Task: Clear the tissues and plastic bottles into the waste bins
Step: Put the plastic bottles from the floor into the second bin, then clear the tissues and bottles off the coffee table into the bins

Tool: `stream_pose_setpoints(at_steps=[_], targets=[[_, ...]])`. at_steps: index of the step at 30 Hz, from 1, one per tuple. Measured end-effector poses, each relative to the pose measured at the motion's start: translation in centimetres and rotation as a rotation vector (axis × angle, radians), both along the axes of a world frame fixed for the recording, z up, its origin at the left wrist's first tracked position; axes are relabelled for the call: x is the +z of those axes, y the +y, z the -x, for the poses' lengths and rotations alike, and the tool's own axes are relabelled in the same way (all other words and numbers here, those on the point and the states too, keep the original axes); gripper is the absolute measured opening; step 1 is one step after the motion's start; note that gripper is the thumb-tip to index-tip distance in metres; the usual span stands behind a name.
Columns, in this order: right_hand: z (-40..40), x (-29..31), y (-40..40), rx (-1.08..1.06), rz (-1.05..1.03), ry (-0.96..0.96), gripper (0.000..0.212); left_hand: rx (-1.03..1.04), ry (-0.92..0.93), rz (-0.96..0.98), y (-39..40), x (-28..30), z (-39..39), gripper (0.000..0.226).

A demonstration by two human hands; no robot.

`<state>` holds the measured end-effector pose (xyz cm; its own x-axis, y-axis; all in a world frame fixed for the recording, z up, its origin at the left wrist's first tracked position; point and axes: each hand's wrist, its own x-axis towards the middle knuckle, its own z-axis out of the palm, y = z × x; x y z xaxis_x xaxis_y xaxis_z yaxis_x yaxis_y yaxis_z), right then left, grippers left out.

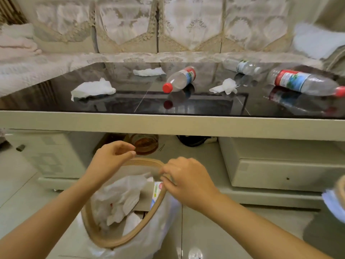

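Adjusting the waste bin (104, 238) on the floor in front of the glass coffee table (168, 122); no pickup under way.

Right hand (188, 181) pinches the bin's wooden rim at its far side, fingers curled round it. Left hand (112, 156) hovers just above the far rim, thumb and forefinger drawn together, apparently on nothing. Bin already holds crumpled tissues and a carton, inside a clear liner. On the table: three tissues, left (92, 89), back centre (148, 71), right of centre (225, 86). Three plastic bottles lie on their sides: red-capped centre (180, 79), clear one at back right (241, 66), large red-labelled one at far right (306, 82). Judgement: bin set-up step; next move calls for releasing the rim and reaching up over the table edge, nearest tissue or centre bottle first.
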<state>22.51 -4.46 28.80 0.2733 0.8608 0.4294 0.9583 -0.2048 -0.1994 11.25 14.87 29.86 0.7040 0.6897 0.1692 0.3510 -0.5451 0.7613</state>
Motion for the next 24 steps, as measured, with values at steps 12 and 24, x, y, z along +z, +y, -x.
stream_pose_setpoints(at_steps=[12, 24], targets=[[-3.3, 4.0, 4.2, 0.129, -0.295, 0.016, 0.015, 0.184, 0.281, -0.213, 1.5, 5.0, -1.9, 0.005], [-8.1, 7.4, 12.8, 0.048, -0.388, -0.208, 0.014, 0.259, 0.187, -0.699, 14.8, 9.4, -7.3, 0.055]])
